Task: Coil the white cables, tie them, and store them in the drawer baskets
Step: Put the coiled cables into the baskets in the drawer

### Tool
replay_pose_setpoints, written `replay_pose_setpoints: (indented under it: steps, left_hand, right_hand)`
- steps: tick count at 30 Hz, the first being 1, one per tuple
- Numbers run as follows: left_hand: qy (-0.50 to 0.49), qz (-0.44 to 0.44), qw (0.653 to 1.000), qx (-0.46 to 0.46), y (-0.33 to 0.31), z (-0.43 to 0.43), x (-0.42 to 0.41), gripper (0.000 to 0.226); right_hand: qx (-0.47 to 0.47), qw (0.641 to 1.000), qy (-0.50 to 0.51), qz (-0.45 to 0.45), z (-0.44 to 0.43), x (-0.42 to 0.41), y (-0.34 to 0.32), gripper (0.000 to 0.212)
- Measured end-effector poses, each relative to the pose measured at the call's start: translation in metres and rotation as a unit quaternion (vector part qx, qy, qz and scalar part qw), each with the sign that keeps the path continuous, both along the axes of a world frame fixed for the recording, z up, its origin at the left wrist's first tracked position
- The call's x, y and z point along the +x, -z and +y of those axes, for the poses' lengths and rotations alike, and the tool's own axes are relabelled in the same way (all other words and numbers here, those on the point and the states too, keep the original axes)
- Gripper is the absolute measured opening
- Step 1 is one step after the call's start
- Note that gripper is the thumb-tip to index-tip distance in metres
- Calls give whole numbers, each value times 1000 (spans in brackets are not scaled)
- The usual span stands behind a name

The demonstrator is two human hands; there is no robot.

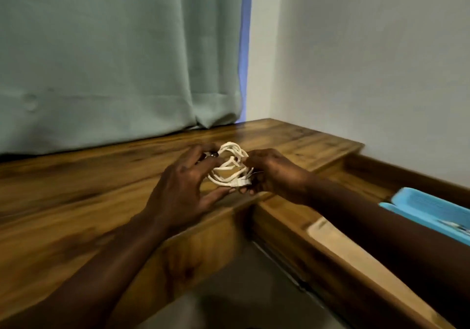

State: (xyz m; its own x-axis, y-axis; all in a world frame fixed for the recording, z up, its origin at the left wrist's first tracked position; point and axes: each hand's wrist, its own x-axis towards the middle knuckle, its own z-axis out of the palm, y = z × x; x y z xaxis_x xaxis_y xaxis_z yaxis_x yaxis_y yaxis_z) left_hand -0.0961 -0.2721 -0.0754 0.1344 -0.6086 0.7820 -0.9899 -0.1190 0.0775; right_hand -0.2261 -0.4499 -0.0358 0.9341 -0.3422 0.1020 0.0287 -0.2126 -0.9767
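Observation:
A small coil of white cable sits between both hands just above the wooden desk top, near its right front corner. My left hand grips the coil's left side with fingers curled over the loops. On the right side, my right hand pinches the coil, where a white plug end and a thin dark tie strand stick out. A blue basket lies in the open drawer at the right, partly hidden by my right forearm.
A green curtain hangs behind the desk, touching its back edge. A white wall stands to the right. The drawer's wooden front rail juts toward me below my right arm. Grey floor shows under the desk.

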Motion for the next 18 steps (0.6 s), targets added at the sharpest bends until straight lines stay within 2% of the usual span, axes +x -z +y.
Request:
replay_pose_setpoints:
  steps: [4,8,14,16,18]
  left_hand:
    - [88,39,995,-3,10,-62,-71,68]
    - [164,93,979,73,26,-113,-137,76]
    - [219,142,929,261,59,-160,-193,70]
    - [215,135,918,303,68,-168,-206,78]
    - [195,128,914,333,73,-170,-212,72]
  right_hand:
    - [-56,994,87,34,-48,-95,-10,23]
    - [-139,971,164,106,-94,-197,-7,22]
    - [-271,886,189,325,-145,-279,41,19]
    - [-335,854,160,364,-148,-283,62,22]
    - [-387,830,106,389,-144,-279,79,24]
